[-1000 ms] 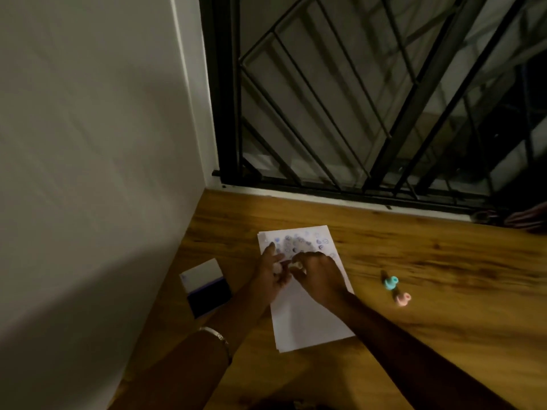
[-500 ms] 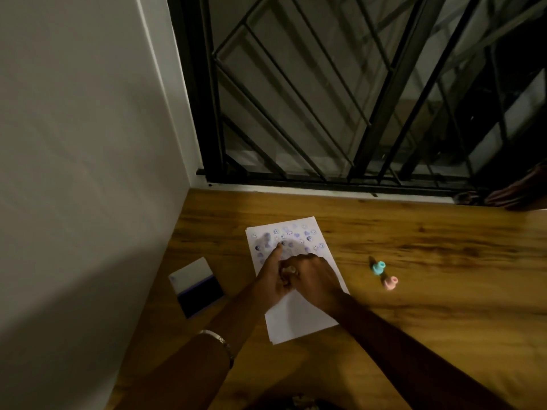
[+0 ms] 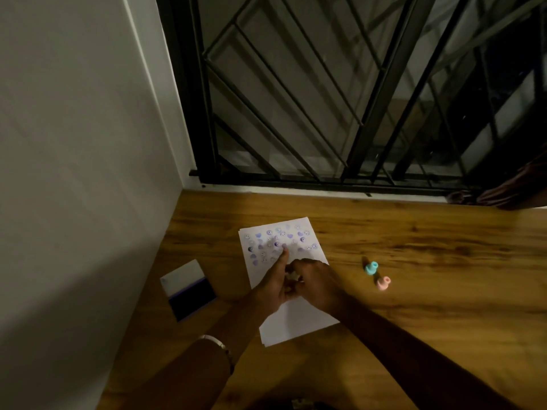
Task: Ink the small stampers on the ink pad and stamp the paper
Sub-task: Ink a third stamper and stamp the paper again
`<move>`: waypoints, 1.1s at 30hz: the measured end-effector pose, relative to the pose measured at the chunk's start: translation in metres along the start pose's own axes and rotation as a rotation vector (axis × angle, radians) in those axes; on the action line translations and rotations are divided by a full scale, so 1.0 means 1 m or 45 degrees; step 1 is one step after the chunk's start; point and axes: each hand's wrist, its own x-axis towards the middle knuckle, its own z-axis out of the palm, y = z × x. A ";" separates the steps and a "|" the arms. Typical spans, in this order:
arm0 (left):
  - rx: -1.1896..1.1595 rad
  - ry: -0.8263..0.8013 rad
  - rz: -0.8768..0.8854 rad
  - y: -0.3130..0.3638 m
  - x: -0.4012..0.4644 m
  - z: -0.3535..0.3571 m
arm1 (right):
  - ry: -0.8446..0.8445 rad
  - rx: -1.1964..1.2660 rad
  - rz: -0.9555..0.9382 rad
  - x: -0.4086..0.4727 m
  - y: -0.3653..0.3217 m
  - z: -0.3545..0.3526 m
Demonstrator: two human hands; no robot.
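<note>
Both hands, left (image 3: pixel 273 287) and right (image 3: pixel 318 284), pinch one pale stamper (image 3: pixel 291 275) over paper (image 3: pixel 296 324) mid-table; tiny, light, rigid, best gripped by its sides.

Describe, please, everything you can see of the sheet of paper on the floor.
The paper is a white rectangular sheet lying flat on the wooden floor, turned slightly askew. Its far half is covered with small purple and blue stamped marks: hearts, swirls and what look like little faces. Its near half is blank. The left hand rests on it, forefinger stretched toward the marks, and the right hand is over its middle. An edge along the near side suggests a second sheet underneath, though this is unclear.
</note>
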 end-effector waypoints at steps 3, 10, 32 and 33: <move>0.330 0.155 0.078 -0.001 0.004 -0.002 | 0.009 -0.019 0.056 0.001 0.017 -0.005; 0.675 0.334 0.422 -0.002 0.011 -0.012 | 0.002 -0.120 0.368 0.010 0.077 -0.038; 1.034 0.397 0.637 -0.003 0.016 -0.015 | -0.049 -0.190 0.723 0.014 0.137 -0.043; 0.998 0.404 0.644 -0.001 0.015 -0.016 | -0.048 -0.242 0.717 0.016 0.134 -0.043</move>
